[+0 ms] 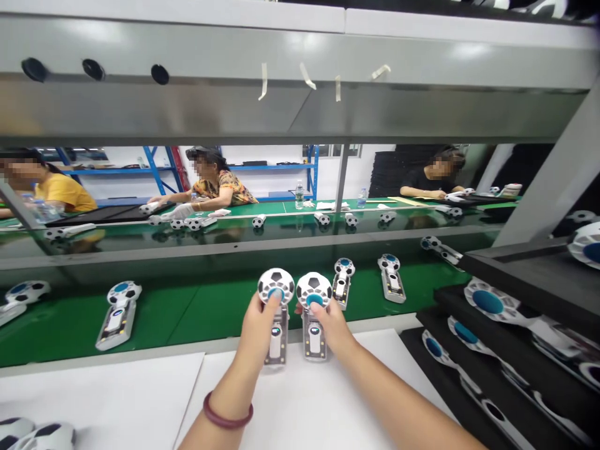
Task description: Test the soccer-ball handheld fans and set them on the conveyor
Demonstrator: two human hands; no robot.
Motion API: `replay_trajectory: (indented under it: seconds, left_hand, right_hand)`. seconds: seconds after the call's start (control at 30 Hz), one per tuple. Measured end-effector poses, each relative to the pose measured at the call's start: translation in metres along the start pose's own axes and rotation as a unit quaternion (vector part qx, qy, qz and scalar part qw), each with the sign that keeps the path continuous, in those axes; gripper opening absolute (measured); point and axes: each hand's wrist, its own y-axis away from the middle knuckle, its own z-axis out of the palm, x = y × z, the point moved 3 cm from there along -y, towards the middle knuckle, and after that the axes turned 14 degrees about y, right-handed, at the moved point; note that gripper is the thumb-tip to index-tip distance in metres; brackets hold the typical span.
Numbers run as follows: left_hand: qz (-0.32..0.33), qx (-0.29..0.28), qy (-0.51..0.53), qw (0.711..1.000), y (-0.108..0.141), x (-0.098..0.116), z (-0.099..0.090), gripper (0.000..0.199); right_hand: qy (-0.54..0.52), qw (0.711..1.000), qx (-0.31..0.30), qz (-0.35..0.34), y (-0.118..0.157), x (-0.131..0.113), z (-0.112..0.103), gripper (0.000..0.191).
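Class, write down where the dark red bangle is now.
In the head view, the dark red bangle circles the person's left forearm, low and left of centre, below the left hand holding a football-patterned device.

Up top, a wide grey metal panel (pixel 225 47) is spanning the view, light gleaming off it, pale tape strips (pixel 264 81) clinging to its face. Beneath it, a slim post (pixel 342 178) is standing before a white wall (pixel 269 154). Blue shelves (pixel 267 167) are running along there, a window (pixel 337 150) is peeking through, and a dark stack (pixel 391 172) is rising to the right. Closer in, a green work surface (pixel 182 312) is stretching across behind a white tabletop (pixel 131 387).
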Motion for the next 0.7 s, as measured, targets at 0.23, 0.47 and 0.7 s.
replay_trajectory:
  seconds: [0.23,0.47,0.7]
  left_hand:
    - [-0.065,-0.133,0.066,0.987,0.024,-0.046,-0.014,0.074]
    - [-0.207,-0.143,0.218,0.943,0.035,-0.053,-0.023,0.075]
    - [-0.209,-0.179,0.227,0.934,0.036,-0.044,-0.020,0.080]
  right_hand:
    - [0.000,0.991,-0.097,0.095,0.015,0.024,-0.010,0.053]
    - [-0.146,0.964,-0.146,0.166,0.028,0.037,-0.001,0.055]
    - [-0.177,0.948,-0.191,0.181,0.033,0.029,-0.001,0.072]
